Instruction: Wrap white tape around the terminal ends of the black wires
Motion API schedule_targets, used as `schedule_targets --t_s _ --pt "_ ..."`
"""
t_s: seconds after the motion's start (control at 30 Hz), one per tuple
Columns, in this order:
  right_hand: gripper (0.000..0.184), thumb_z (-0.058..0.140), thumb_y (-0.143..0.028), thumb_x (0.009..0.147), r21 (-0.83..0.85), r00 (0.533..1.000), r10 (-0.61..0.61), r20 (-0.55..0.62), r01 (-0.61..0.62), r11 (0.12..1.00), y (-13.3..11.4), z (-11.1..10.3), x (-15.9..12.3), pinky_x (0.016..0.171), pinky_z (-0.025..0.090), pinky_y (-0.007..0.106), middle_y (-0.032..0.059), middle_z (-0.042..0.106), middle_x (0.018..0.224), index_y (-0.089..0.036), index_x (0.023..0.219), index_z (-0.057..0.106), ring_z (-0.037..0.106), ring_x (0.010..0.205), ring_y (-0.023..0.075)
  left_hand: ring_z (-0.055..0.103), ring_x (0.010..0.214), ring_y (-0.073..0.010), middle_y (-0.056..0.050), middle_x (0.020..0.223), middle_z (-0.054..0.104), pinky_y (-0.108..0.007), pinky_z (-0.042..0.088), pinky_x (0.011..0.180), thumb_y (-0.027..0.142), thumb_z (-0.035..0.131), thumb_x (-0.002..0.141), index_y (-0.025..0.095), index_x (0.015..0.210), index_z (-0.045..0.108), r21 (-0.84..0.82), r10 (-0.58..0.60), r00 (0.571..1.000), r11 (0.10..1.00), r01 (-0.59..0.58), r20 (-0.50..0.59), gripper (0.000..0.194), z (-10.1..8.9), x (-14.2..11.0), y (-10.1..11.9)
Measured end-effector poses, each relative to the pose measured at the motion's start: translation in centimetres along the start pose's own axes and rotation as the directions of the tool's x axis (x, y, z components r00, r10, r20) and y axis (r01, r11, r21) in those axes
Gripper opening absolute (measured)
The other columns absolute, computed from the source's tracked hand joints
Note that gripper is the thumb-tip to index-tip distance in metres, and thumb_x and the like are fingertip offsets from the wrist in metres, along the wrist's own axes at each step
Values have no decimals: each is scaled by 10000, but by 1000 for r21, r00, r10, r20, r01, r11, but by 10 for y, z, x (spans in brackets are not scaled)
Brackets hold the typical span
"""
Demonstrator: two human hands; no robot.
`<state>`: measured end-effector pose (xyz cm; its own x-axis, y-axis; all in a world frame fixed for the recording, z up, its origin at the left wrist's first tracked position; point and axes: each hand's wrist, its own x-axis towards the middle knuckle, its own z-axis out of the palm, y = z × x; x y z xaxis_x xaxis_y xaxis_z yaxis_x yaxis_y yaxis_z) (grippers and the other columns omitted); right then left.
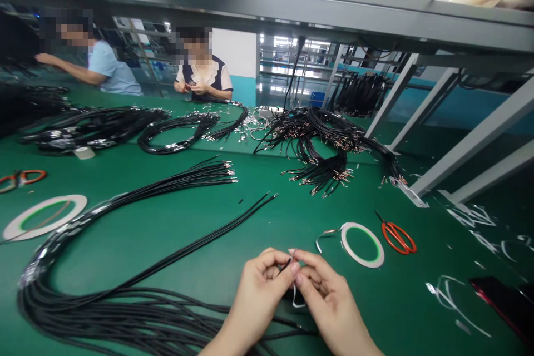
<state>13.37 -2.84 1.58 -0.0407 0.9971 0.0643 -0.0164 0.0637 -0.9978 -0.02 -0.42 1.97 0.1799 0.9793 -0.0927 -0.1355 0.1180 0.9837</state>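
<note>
My left hand (267, 283) is closed in a pinch on a thin black cable (286, 265), whose end points up toward my other hand. Against it, my right hand (321, 286) pinches at the cable's tip, fingertips touching those of the left. A narrow white strip (297, 297) dangles below the fingers. What exactly lies between the fingertips is mostly hidden. Under and left of my wrists runs a long bundle of black cables (125, 311), curving round at the left. Its far ends (225, 171) have bare metal tips. Two cables (233, 225) lie apart from it.
Right of my hands are a tape roll (377, 258) and orange-handled scissors (398, 238). Another tape roll (12, 228) and scissors (33, 177) lie left. Cable heaps (321, 128) cover the back. A shelf beam (267, 3) crosses overhead; slanted legs (467, 147) stand right. Two people sit opposite.
</note>
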Motion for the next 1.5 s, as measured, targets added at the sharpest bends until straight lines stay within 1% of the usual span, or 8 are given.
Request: schedule_targets --t_s 0.4,0.6,0.77,0.87,0.93,1.13,1.27,1.5 --pt "365 501 -335 909 -199 983 -1 181 38 979 -3 -13 2 600 438 264 9 597 682 -224 1252 557 534 614 158 544 555 -98 -14 634 637 -211 424 572 345 693 756 121 752 651 -90 -74 996 993 79 54 228 1 1 -2" --pt "576 505 -336 908 -129 976 49 212 -21 991 -8 -12 4 546 362 235 -57 464 608 -261 1438 292 421 552 126 524 529 -88 3 603 613 -197 410 544 328 716 733 123 720 637 -92 -70 997 993 73 41 220 1 1 -4" --pt "478 511 -386 907 -20 975 121 188 -119 993 -7 -9 3 523 383 241 -2 561 755 -266 1363 428 463 556 118 566 602 -112 -9 684 629 -216 445 601 325 659 791 141 762 657 -87 -29 999 996 32 35 187 1 -2 0" --pt "480 531 -409 895 98 967 175 183 -195 976 -2 -6 3 473 394 235 81 593 1088 -305 1352 429 477 487 71 583 699 -137 -23 745 615 -237 455 686 315 586 850 148 774 691 63 56 998 996 -59 37 211 1 -4 3" --pt "491 572 -417 870 189 966 186 178 -219 957 2 -4 4 463 410 235 109 589 1153 -285 1329 458 498 452 56 575 711 -143 -24 751 592 -240 451 679 312 573 859 155 784 700 177 113 993 977 -115 20 216 0 -5 2" --pt "371 658 -383 822 251 973 186 137 -216 944 5 -5 10 565 476 252 39 663 707 -155 1115 644 578 564 126 552 676 -143 -20 722 555 -236 439 614 281 568 863 171 746 690 367 278 961 893 -261 7 201 -3 -6 -3" --pt "302 652 -378 828 228 975 202 93 -219 949 1 -7 10 686 482 277 53 680 801 -162 1037 680 591 687 145 551 674 -137 -15 722 555 -226 435 605 267 560 870 181 759 683 374 301 954 883 -283 12 187 -4 -6 -2" --pt "242 637 -375 832 32 984 167 56 -169 985 1 -13 9 608 434 255 42 657 731 -143 877 690 549 645 145 527 630 -134 -12 702 535 -227 410 564 299 551 869 173 738 662 486 288 958 836 -255 7 213 -4 -6 -5"
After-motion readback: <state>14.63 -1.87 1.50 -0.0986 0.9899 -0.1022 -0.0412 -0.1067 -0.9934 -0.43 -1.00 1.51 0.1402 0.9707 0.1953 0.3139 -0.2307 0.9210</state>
